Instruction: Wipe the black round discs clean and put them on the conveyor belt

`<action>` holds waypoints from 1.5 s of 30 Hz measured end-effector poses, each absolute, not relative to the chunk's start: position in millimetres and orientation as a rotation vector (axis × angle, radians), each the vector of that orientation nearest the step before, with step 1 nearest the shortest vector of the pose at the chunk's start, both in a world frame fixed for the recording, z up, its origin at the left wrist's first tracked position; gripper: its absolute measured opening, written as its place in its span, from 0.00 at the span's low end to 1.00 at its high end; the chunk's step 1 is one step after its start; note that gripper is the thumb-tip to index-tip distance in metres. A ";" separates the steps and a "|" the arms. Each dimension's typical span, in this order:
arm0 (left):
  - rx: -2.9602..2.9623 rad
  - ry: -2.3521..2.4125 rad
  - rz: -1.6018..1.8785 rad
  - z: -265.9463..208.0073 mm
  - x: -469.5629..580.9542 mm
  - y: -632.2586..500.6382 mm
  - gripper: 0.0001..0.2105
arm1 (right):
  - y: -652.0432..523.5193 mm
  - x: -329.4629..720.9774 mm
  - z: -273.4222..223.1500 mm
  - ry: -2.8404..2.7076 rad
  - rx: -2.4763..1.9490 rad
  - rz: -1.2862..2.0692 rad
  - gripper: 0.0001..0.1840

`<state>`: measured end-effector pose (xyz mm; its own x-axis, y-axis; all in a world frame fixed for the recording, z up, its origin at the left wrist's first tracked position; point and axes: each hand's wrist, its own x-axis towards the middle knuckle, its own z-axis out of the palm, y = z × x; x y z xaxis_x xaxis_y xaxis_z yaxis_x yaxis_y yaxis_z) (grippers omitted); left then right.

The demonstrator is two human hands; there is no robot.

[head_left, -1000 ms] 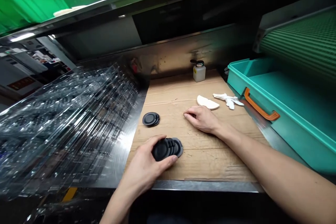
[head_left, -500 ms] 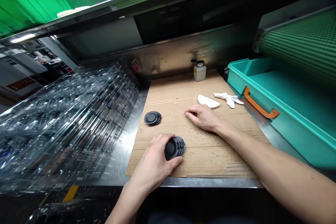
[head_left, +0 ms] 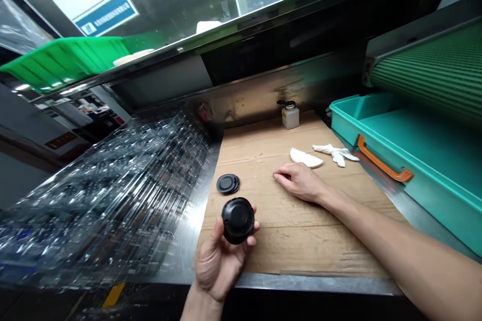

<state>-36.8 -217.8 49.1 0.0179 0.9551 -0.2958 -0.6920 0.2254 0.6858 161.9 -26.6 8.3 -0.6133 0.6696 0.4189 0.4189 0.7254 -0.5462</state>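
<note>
In my left hand, palm up and fingers closed around its edge, is a black round plastic cap, tilted so its glossy face is toward me. Whether more caps lie behind it I cannot tell. Just beyond, several similar black caps overlap in a small fanned pile on the cardboard sheet. My right hand rests on the cardboard with its fingers curled in and the thumb against them; nothing shows in it. Close behind it lies a white half-round pad.
A crumpled white cloth strip and a small white dispenser bottle are farther back. To the right stands a turquoise bin with an orange handle, below a green conveyor belt. Stacked clear plastic trays fill the left; a green basket sits above.
My left hand has lifted the black caps it was grasping on the cardboard and turned palm up, showing a glossy face. My right hand stays curled in place. The view has tilted upward.
</note>
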 end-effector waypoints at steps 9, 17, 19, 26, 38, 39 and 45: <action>0.212 0.442 1.345 42.5 -29.3 -222.6 0.21 | -26.7 161.6 9.2 -2.298 -0.829 0.556 0.10; 0.179 0.444 1.357 41.7 -26.1 -225.2 0.20 | -26.9 161.4 7.4 -2.295 -0.832 0.563 0.11; 0.183 0.449 1.362 41.9 -25.7 -225.3 0.20 | -26.8 161.2 6.7 -2.291 -0.824 0.570 0.11; 0.174 0.457 1.355 44.0 -24.1 -226.8 0.21 | -26.2 161.0 6.1 -2.285 -0.832 0.583 0.11; 0.197 0.513 1.371 39.9 -25.8 -239.7 0.23 | -28.5 160.8 6.4 -2.303 -0.842 0.600 0.14; 0.208 0.523 1.382 39.6 -26.2 -242.3 0.23 | -28.1 160.6 5.7 -2.307 -0.843 0.602 0.14; 0.436 0.592 1.456 50.4 -32.0 -268.2 0.22 | -24.0 162.4 -1.4 -2.340 -0.860 0.609 0.16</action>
<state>-32.0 -268.2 50.4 0.0153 0.9939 -0.1091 -0.7880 0.0791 0.6106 162.4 -24.0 -1.4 -0.6323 0.6911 0.3502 0.4328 0.6900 -0.5802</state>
